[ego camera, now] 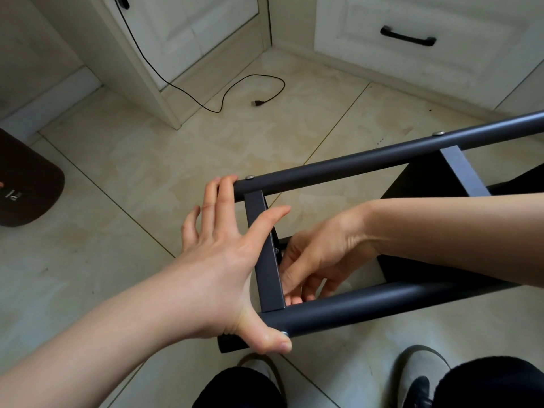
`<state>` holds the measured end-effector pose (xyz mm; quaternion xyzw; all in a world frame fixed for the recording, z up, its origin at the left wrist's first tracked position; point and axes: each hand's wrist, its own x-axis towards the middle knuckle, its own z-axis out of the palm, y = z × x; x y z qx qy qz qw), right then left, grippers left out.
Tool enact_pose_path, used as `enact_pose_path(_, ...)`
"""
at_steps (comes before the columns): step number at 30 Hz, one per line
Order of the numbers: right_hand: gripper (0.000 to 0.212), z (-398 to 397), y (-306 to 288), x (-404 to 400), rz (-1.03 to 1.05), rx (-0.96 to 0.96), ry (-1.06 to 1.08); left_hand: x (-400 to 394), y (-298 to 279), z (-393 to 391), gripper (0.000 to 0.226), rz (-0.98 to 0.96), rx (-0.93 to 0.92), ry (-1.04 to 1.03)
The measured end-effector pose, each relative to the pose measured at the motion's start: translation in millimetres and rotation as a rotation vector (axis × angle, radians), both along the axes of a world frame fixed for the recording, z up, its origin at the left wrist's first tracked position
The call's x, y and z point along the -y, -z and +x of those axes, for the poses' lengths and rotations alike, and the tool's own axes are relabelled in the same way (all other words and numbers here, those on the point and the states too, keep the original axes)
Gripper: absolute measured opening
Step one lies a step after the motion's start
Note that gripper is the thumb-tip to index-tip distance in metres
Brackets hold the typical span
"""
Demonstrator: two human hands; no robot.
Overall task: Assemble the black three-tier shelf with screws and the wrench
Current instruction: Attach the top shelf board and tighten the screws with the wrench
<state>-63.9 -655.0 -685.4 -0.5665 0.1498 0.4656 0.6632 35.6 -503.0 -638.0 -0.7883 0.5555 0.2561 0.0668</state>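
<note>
left hand point(217, 260) spread flat, bracing the end crossbar point(266, 254) of the shelf point(368, 166), which lies on its side. right hand point(312, 260) curls inside, perhaps pinching a screw. rail screws point(250, 177) look seated; no wrench showing. beyond: tiled floor point(147, 160), loose cable point(235, 92), white cabinets point(412, 39).

glossy beige floor tiles point(123, 178) with thin grout lines run to white panelled cabinets point(188, 28) at the far side, a drawer with a black handle point(407, 36) far right, a black cable point(206, 92) trailing down, and a dark brown mat point(26, 184) at left.
</note>
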Motion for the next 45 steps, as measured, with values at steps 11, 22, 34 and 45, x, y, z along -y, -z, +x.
enact_pose_path(11,0.023,3.2,2.2,-3.1,-0.024,0.020,0.014,-0.4,-0.7,-0.1,0.139,-0.016,-0.006,-0.005)
enact_pose_path(22,0.018,1.5,3.3,0.6,0.042,0.032,-0.001,-0.4,-0.2,0.0,0.140,-0.015,-0.001,-0.004)
enact_pose_path(34,0.020,2.9,4.2,-2.0,0.010,0.037,-0.017,-0.2,-1.1,-0.3,0.140,-0.007,0.004,-0.001)
enact_pose_path(45,0.019,2.8,2.0,3.5,0.048,0.045,-0.022,-0.3,0.3,0.2,0.140,-0.025,-0.008,-0.008)
